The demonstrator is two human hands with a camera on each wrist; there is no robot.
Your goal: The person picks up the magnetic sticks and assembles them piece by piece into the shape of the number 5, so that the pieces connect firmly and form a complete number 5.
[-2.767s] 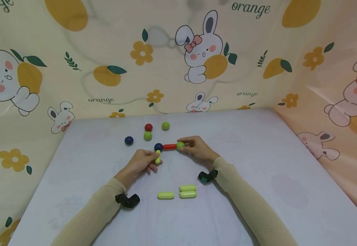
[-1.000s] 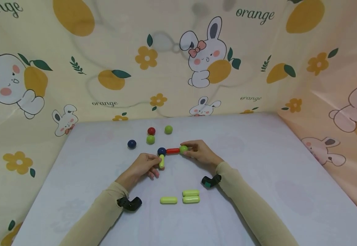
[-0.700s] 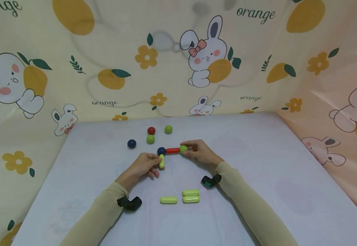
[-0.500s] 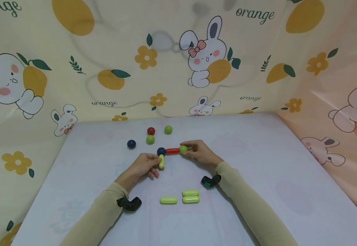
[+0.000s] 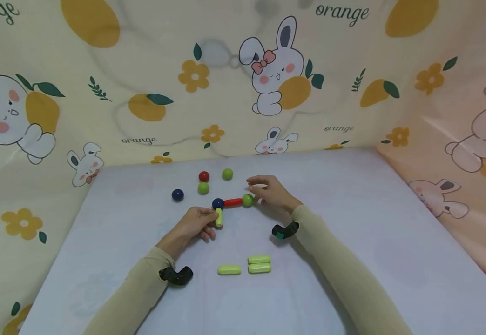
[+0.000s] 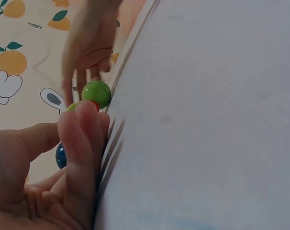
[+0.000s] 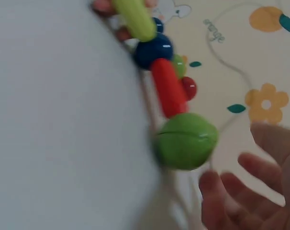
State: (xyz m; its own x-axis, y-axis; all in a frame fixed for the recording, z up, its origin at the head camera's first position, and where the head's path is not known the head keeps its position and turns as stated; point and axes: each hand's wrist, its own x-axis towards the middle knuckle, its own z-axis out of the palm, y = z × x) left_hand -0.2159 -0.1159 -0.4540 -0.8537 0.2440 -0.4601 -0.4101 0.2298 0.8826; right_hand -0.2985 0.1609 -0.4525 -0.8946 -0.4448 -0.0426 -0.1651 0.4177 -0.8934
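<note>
Right hand (image 5: pixel 270 190) now off green ball (image 7: pixel 185 140).

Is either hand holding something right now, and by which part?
The left hand pinches the yellow-green stick near its lower end; the right hand holds nothing.

Flat on the table, a lime stick (image 5: pixel 219 217) joined to a navy ball (image 5: pixel 218 204), red stick (image 5: pixel 232 202), green ball (image 5: pixel 247 200).

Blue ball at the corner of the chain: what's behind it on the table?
Behind the glossy dark blue ball lie a loose green ball, a small red ball and a second green ball, all apart from it. Nothing there is covered.
</note>
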